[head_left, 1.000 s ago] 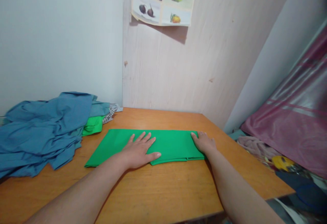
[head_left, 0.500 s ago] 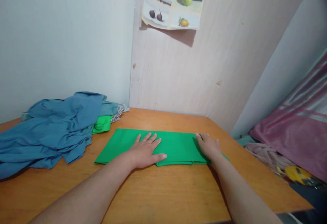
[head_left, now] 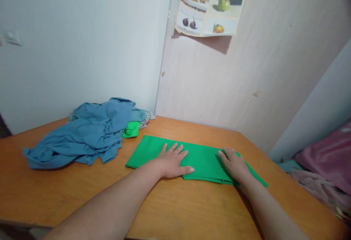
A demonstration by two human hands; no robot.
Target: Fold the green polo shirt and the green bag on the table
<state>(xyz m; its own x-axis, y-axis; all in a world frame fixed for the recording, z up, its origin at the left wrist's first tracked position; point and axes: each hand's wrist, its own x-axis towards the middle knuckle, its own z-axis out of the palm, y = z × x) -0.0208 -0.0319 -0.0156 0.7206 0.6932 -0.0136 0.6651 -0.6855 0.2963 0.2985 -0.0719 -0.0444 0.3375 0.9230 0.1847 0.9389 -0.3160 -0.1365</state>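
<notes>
A bright green cloth (head_left: 204, 157), folded into a long flat strip, lies on the wooden table (head_left: 68, 192). My left hand (head_left: 172, 161) rests flat on its middle with the fingers spread. My right hand (head_left: 234, 163) lies palm down on the cloth's right part, a little in from its right end. Neither hand grips the fabric.
A heap of blue garments (head_left: 90, 134) lies at the back left of the table, with a green piece (head_left: 131, 129) and a striped piece (head_left: 145, 117) tucked under it. A fruit poster (head_left: 210, 11) hangs on the wall. Pink and mauve fabrics (head_left: 326, 167) lie beyond the table's right edge.
The view has swung left, so everything sits further right in the picture. My right hand has slid inward along the cloth, leaving the cloth's right end showing beyond it. My left hand stays flat.
</notes>
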